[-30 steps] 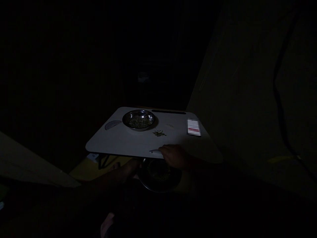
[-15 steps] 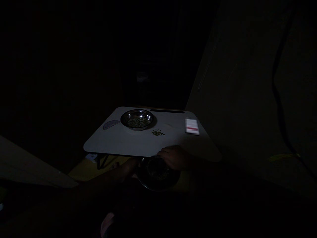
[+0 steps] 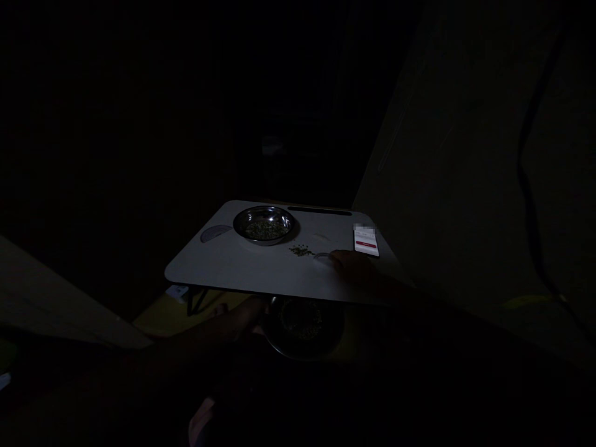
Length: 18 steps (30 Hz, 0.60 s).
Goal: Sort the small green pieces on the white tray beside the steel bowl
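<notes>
The right hand (image 3: 352,266) has its fingers drawn together on a thin pale piece (image 3: 321,256), pinching its right end so that the rest sticks out to the left. It's too dark for me to say what the piece is. The back of that hand is turned up, low over the near right part of the white folding table (image 3: 233,273), and the forearm runs in from the near right, sinking into shadow.

Just beyond the tip of the piece, on its left, lies a loose scatter of small greenish grains (image 3: 300,250) on the tabletop.

The left hand (image 3: 251,310) is down below the table's near edge, at the left rim of a dark metal bowl (image 3: 302,347), its forearm stretching in from the near left. I can't make out how tightly those fingers close, if at all. Some grains show inside that bowl as well.

Farther off, left of the scatter, a shiny steel bowl (image 3: 264,239) stands upright on the table with more grains in its bottom. Just left of it lies a semicircular protractor (image 3: 215,234). Over at the right side is a phone (image 3: 365,243), screen lit, and a dark slot (image 3: 320,211) runs along the far edge.
</notes>
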Available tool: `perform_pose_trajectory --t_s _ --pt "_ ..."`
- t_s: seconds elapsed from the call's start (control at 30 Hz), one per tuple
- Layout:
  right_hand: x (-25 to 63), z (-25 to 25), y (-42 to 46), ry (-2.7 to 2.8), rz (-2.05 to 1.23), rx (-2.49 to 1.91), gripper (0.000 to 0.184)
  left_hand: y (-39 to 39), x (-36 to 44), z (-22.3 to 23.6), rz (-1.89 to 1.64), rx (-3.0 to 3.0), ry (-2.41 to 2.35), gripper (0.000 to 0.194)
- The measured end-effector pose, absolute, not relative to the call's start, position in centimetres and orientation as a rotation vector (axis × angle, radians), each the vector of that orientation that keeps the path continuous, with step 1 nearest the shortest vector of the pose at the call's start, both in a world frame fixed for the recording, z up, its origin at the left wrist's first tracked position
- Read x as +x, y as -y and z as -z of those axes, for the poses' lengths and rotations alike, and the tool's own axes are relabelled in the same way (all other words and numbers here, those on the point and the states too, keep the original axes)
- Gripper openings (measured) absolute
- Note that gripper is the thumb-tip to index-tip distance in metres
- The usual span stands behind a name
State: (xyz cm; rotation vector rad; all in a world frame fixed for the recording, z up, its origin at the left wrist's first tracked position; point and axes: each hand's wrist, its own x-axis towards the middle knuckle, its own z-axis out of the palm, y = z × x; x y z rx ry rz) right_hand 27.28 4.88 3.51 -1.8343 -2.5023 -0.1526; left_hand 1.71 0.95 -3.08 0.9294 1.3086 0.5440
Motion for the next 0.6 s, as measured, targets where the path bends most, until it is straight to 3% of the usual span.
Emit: perform_pose_trajectory --t_s 0.6 --pt "27.5 -3.0 -6.0 2.507 0.32 -1.871 0.025 -0.5 1.6 2.2 -0.512 0.913 -1.38 0.016"
